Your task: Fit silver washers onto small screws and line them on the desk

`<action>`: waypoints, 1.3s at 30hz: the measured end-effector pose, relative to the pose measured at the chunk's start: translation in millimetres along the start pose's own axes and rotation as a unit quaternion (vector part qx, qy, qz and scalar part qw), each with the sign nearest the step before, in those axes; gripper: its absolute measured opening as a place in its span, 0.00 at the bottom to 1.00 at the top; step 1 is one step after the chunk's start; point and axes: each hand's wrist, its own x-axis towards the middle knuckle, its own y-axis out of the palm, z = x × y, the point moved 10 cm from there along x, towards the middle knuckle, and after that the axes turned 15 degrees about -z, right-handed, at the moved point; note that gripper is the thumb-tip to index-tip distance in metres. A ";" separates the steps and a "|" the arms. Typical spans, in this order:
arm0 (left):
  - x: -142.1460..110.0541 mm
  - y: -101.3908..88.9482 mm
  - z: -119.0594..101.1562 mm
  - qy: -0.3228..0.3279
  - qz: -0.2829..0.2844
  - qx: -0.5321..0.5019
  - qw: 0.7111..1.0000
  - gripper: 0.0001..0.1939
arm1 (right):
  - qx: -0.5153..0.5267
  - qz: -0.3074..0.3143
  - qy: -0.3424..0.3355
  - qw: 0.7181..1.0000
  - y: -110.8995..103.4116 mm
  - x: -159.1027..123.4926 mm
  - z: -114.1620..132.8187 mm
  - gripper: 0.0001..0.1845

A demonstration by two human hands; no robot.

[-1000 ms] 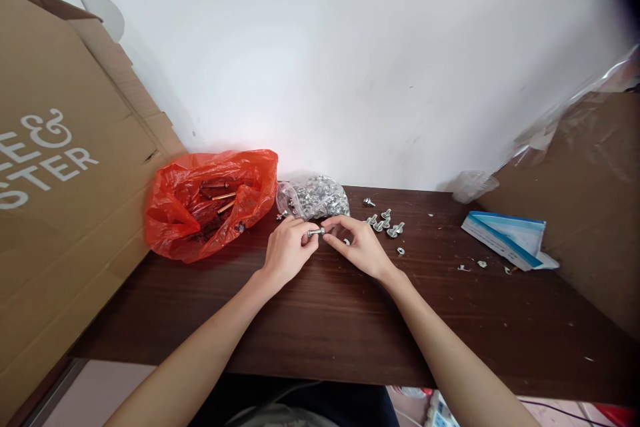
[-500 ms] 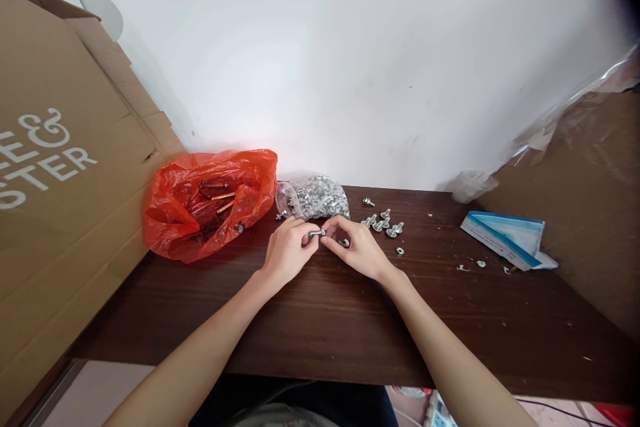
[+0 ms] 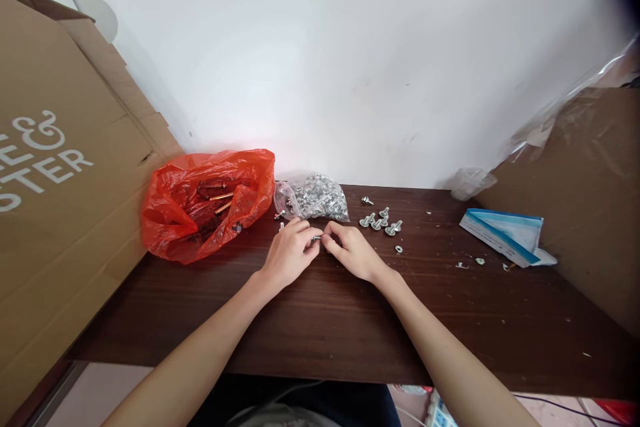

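The left hand point(image 3: 287, 250) pinches a metal bolt point(image 3: 317, 237) between thumb and fingers, its end turned toward the right hand point(image 3: 353, 250), seemingly so one steadies while the other works; the right's fingertips are drawn narrow there, but whether they grip anything is hidden. Loose bolts point(image 3: 393, 229), a nut point(image 3: 399, 249), the clear bag of fittings point(image 3: 325, 199) and open red bag point(image 3: 167, 240) lie around, probably for easy reach.

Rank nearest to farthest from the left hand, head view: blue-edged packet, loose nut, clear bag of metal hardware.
1. Clear bag of metal hardware: just beyond the left hand, toward the wall.
2. Loose nut: right, past the right hand.
3. Blue-edged packet: far right.
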 end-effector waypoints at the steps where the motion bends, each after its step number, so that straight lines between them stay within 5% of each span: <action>1: 0.1 -0.3 0.2 -0.004 -0.001 -0.004 1.000 0.09 | 0.003 -0.001 0.002 1.000 -0.2 0.3 -0.6 0.10; 9: 1.0 -4.4 8.0 -0.045 -0.022 -0.026 0.998 0.20 | 0.037 -0.003 0.007 0.999 -3.5 2.2 2.4 0.11; 21: 2.4 -6.6 10.0 -0.071 -0.032 -0.065 0.995 0.13 | 0.031 -0.069 0.016 0.997 -18.0 5.5 -1.1 0.09; 29: 3.7 -8.4 20.4 -0.107 -0.060 -0.122 0.985 0.17 | 0.032 -0.073 0.028 0.996 -19.1 6.3 -4.5 0.10; 39: 4.2 -9.1 16.1 -0.095 -0.052 -0.096 0.989 0.07 | 0.052 -0.036 0.002 0.998 -10.8 3.9 3.1 0.12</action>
